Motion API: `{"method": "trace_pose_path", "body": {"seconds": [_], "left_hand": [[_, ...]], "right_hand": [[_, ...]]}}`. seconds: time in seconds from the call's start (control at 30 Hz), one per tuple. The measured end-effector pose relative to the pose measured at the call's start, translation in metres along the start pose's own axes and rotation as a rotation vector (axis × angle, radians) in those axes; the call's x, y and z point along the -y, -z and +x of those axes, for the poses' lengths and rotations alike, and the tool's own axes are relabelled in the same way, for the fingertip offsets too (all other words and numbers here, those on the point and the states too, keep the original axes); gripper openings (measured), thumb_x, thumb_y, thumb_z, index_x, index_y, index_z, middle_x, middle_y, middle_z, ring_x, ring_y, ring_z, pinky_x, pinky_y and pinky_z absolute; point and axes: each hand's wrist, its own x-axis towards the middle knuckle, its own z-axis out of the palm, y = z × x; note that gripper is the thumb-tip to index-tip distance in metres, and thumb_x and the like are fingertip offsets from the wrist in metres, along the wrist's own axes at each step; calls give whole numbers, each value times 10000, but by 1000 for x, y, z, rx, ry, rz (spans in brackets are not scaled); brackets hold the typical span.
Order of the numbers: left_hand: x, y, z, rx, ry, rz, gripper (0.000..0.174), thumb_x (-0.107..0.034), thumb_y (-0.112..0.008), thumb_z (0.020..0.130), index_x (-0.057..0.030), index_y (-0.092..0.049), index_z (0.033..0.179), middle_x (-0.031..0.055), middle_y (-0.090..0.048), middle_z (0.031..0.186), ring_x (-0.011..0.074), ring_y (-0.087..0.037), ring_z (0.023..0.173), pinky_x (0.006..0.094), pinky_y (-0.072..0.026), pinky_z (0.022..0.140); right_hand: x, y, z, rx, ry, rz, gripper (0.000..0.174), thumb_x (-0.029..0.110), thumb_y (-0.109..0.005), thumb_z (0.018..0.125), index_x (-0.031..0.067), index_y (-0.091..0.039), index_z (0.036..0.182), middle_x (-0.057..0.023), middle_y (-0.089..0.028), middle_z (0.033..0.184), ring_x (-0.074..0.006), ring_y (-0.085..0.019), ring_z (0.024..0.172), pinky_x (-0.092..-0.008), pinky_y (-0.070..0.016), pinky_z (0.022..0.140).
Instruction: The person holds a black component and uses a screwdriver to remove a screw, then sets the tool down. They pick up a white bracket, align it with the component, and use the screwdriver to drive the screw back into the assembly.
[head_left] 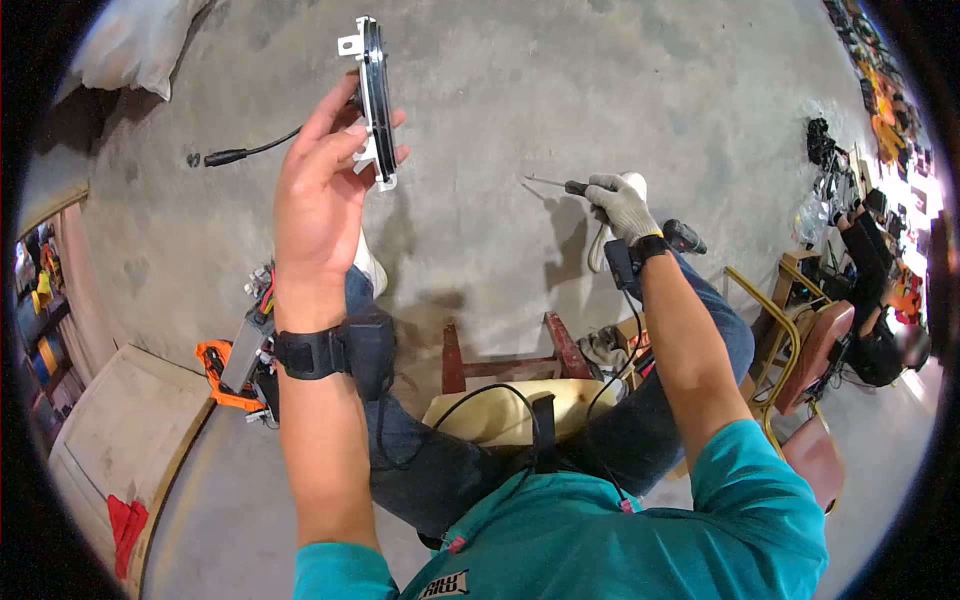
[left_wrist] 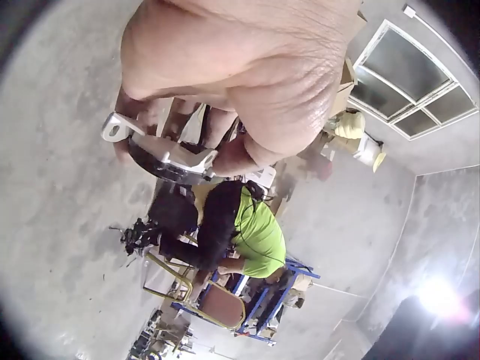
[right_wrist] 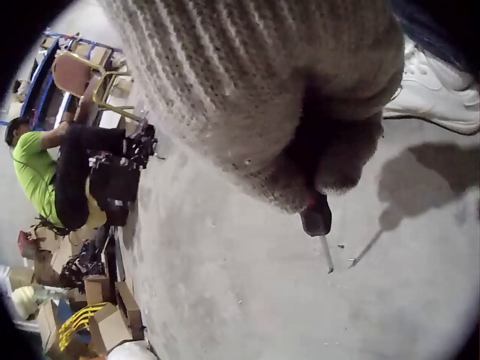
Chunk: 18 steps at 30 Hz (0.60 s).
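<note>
1. Left hand (head_left: 320, 190): bare and raised, with fingers and thumb curled round the rim of a round black part (head_left: 375, 100) in a full grip.
2. Round black part: it was held edge-on to the head camera, its long axis running up and away from the palm. A white tab (left_wrist: 120, 129) stuck out beyond the fingertips in the left wrist view.
3. Cable (head_left: 250, 152): a black lead ran from the back of the part out to the left, its plug end hanging free above the concrete floor (head_left: 520, 90).
4. Right hand (head_left: 620, 208): gloved and closed tight round the handle of a screwdriver (head_left: 562, 186).
5. Screwdriver: the shaft was roughly level, the tip pointing left toward the part.
6. Relation: the part lay left of and above the tip, well apart from it, with its flat face turned toward the tool side.
</note>
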Motion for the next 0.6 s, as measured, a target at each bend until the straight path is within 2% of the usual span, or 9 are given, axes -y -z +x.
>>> {"method": "trace_pose_path", "body": {"seconds": [0.1,0.23,0.27,0.3,0.33,0.4,0.53,0.6], "left_hand": [[0,0,-1,-26,26,1,551,-83,-508,938,61,-417,1462,181,-567,1337,342,-605,1213,450,-560,952],[1,-2,-1,-17,50,52,547,-78,-504,936,66,-422,1457,186,-570,1336,343,-608,1210,449,-562,947],[2,-2,-1,-15,51,53,546,-77,-504,936,67,-423,1456,186,-572,1333,344,-610,1207,449,-563,946],[2,-4,0,-6,49,49,545,-76,-504,936,68,-424,1455,187,-575,1330,345,-611,1205,449,-563,944],[3,-5,1,-1,52,45,545,-76,-504,936,68,-424,1455,187,-575,1330,345,-611,1205,449,-563,944],[2,-6,0,-37,56,5,516,-99,-532,927,56,-485,1417,122,-617,1180,273,-637,1150,409,-569,890],[3,-7,-1,-38,43,-14,510,-101,-525,930,61,-487,1412,131,-619,1174,281,-646,1134,416,-575,878],[1,-9,-1,-42,54,-25,509,-112,-510,939,60,-479,1417,143,-622,1186,299,-648,1128,424,-581,874]], "right_hand": [[-20,-9,9,-60,17,39,470,176,-668,864,-64,-591,1261,-71,-647,871,-122,-584,664,-265,-481,602],[-30,-24,8,-120,-27,-70,499,232,-657,881,-59,-587,1282,-67,-658,887,-117,-604,690,-257,-475,617],[-45,-17,22,-46,-76,-84,501,254,-667,888,-55,-597,1276,-66,-665,907,-114,-607,698,-255,-478,624],[-52,-18,25,-51,-84,-80,501,254,-667,888,-55,-597,1276,-66,-665,907,-114,-607,698,-255,-478,624],[-57,-16,29,-68,-53,-7,487,254,-663,896,-55,-604,1267,-64,-668,897,-117,-607,692,-254,-478,623],[-57,-16,31,-110,-15,103,430,253,-650,917,-51,-630,1219,-42,-660,828,-111,-585,642,-256,-463,585],[-48,-16,22,-78,-27,73,388,257,-638,934,-43,-637,1181,-18,-639,779,-94,-560,616,-261,-446,558],[-42,-10,23,-28,11,119,333,254,-621,950,-33,-653,1116,-19,-623,757,-88,-541,579,-257,-432,529]]}}
